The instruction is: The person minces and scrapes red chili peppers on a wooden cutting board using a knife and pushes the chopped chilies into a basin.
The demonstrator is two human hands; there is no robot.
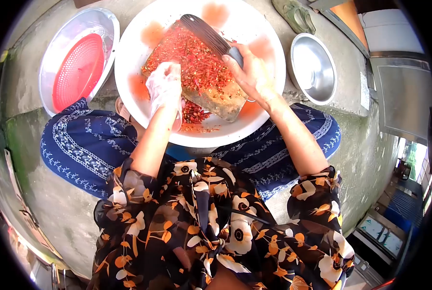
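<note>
Here, a seated person's lap, in blue patterned cloth, fills the foreground above a grey concrete floor [56, 212]. The left hand [164, 87], in a thin clear glove, presses on chopped red chilli [192, 58] heaped on a cutting board [221, 104] inside a wide white basin [254, 121]. The right hand [252, 75] is closed around a cleaver [208, 34] over the heap. Beyond sit a red colander [78, 70] in a metal bowl [54, 43], another steel bowl [312, 67] and a sandal [293, 14].

A glossy white plastic basin [254, 121] holds rough red chopped chilli [192, 55]; the steel bowl [315, 67] shines, smooth.
</note>
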